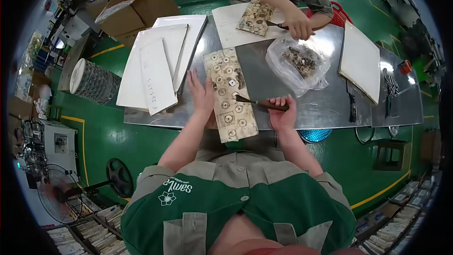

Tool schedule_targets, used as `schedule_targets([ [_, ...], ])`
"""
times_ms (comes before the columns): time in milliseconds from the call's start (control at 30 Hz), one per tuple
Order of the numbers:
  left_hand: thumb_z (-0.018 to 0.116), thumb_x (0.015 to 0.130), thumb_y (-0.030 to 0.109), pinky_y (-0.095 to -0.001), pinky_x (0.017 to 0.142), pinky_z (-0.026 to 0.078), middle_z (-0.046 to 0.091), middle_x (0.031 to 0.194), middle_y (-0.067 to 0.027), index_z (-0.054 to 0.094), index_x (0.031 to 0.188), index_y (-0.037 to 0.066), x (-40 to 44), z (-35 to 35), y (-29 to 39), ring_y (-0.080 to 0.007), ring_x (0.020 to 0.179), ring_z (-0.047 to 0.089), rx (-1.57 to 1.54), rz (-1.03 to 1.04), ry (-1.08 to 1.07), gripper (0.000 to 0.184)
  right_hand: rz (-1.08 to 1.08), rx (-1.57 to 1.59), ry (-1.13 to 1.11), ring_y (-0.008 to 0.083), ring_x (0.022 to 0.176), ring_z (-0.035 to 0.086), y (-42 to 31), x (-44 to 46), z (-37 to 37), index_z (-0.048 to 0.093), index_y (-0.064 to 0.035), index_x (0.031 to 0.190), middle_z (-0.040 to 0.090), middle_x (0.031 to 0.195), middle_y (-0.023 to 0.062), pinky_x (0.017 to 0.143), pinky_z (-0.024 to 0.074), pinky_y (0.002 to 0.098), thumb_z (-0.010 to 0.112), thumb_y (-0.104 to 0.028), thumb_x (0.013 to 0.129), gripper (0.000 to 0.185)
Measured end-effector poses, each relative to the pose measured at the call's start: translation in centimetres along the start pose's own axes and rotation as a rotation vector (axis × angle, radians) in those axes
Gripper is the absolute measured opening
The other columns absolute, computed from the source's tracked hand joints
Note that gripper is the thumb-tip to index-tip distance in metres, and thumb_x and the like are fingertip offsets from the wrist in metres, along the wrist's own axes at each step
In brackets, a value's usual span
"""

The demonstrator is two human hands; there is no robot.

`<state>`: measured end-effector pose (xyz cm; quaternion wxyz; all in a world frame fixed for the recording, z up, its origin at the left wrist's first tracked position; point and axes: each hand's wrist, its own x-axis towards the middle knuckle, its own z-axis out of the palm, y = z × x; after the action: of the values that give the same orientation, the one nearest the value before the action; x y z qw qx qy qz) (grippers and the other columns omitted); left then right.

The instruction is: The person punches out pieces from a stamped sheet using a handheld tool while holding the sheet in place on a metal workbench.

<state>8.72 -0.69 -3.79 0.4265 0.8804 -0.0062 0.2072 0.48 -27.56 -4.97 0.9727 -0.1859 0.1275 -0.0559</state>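
A long, stained, cream-coloured board [225, 111] with rows of printed circles lies in front of me, its near end past the table edge. My left hand [202, 95] rests along its left side, fingers stretched out. In my right hand [283, 114] is a wooden-handled scraper [264, 104]. Its dark blade points left and reaches onto the board among the circles. A pale, diamond-shaped spot shows just above the blade tip. Whether the tip presses on the surface I cannot tell.
White boards [155, 73] are stacked on the left of the metal table [306, 111]. A clear plastic bag [314, 78] of brown scraps lies to the right. Opposite, a co-worker's hand [299, 24] is beside a smaller circled board [255, 18]. Another white board [360, 61] and a knife [352, 106] lie farther right.
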Motion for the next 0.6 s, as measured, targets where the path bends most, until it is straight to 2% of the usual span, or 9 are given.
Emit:
schedule_targets([
  [67, 0.054, 0.104, 0.032, -0.0498, 0.12, 0.025, 0.022, 0.16, -0.0304, 0.03, 0.154, -0.003, -0.5, -0.8, -2.5, -0.0454, 0.148, 0.025, 0.009, 0.006, 0.066, 0.066, 0.001, 0.001, 0.004, 0.0258, 0.083, 0.056, 0.0, 0.2, 0.0, 0.046, -0.011, 0.072, 0.051, 0.072, 0.0062, 0.099, 0.0462, 0.0473, 0.055, -0.033, 0.1, 0.037],
  [200, 0.055, 0.103, 0.03, -0.0487, 0.119, 0.028, 0.031, 0.157, -0.0276, 0.041, 0.149, -0.001, -1.1, -1.3, -4.2, -0.0435, 0.144, 0.033, -0.045, 0.006, 0.105, 0.057, -0.013, 0.0, 0.008, 0.0267, 0.083, 0.056, 0.1, 0.1, 0.1, 0.046, -0.0105, 0.073, 0.051, 0.072, 0.0067, 0.099, 0.046, 0.0481, 0.054, -0.032, 0.1, 0.036],
  [333, 0.056, 0.102, 0.029, -0.0483, 0.119, 0.029, 0.032, 0.158, -0.0272, 0.043, 0.148, 0.001, -1.2, -0.9, -3.9, -0.0432, 0.145, 0.032, 0.027, -0.01, 0.051, 0.055, -0.019, -0.005, 0.033, 0.0265, 0.083, 0.056, 0.1, 0.1, 0.2, 0.046, -0.0105, 0.073, 0.051, 0.072, 0.0067, 0.099, 0.0462, 0.0482, 0.054, -0.032, 0.101, 0.036],
  [600, 0.058, 0.1, 0.029, -0.0477, 0.119, 0.03, 0.033, 0.157, -0.026, 0.046, 0.146, 0.002, -1.3, -1.2, -3.6, -0.0428, 0.145, 0.033, 0.011, 0.006, 0.077, 0.054, -0.018, -0.005, 0.019, 0.0264, 0.083, 0.057, 0.2, 0.4, 0.0, 0.046, -0.0107, 0.073, 0.051, 0.073, 0.0069, 0.098, 0.0472, 0.0483, 0.055, -0.031, 0.1, 0.035],
])
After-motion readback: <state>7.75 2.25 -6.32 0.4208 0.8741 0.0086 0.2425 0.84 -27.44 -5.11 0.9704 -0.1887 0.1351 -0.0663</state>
